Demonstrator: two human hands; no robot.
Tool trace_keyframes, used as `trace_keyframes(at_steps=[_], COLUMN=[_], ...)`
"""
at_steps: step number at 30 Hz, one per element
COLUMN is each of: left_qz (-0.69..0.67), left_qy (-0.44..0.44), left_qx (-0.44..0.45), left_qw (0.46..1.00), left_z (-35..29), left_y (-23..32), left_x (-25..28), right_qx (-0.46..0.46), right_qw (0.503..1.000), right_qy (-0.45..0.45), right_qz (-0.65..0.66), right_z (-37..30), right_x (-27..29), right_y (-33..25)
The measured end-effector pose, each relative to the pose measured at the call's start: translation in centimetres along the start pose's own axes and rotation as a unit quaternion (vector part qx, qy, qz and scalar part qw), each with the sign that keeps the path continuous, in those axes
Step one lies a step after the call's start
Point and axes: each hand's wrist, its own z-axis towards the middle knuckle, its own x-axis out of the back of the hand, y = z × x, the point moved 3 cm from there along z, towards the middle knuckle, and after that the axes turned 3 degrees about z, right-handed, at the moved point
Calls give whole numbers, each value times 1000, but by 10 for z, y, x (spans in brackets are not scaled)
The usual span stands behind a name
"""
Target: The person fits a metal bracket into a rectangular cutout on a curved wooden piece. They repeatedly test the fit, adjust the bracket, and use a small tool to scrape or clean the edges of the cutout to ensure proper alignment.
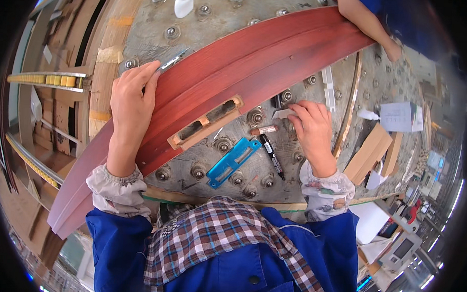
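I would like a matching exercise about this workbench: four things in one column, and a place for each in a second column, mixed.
Things:
1. blue metal plate
2. white bottle
3. black marker
4. left hand

Places:
A. at the far edge of the table
B. on the red curved wooden strip, holding a small metal tool
C. lying below the right hand
D. below the wooden block with a slot

Pairs: 1-D, 2-A, 3-C, 4-B
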Motion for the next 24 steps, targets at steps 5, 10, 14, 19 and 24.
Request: trace_keyframes(at_steps=[5,10,14,19,24], left_qz=[-105,-16,-96,-73,-45], left_qy=[9,112,-16,-27,-23], left_qx=[98,-82,-113,-126,-137], left_qw=[990,990,989,989,989], left_z=[-8,-14,-32,-40,-44], left_y=[-8,52,86,87,89], left_x=[-7,8,-11,-26,-33], right_qx=[58,147,273,278,282], right_qw=[995,977,956,948,942], right_qy=[-62,-27,-48,-92,-118], right_qz=[55,152,96,126,138], right_z=[12,23,50,62,67], right_x=[12,26,30,20,17], right_y=[7,-33,-69,-69,-65])
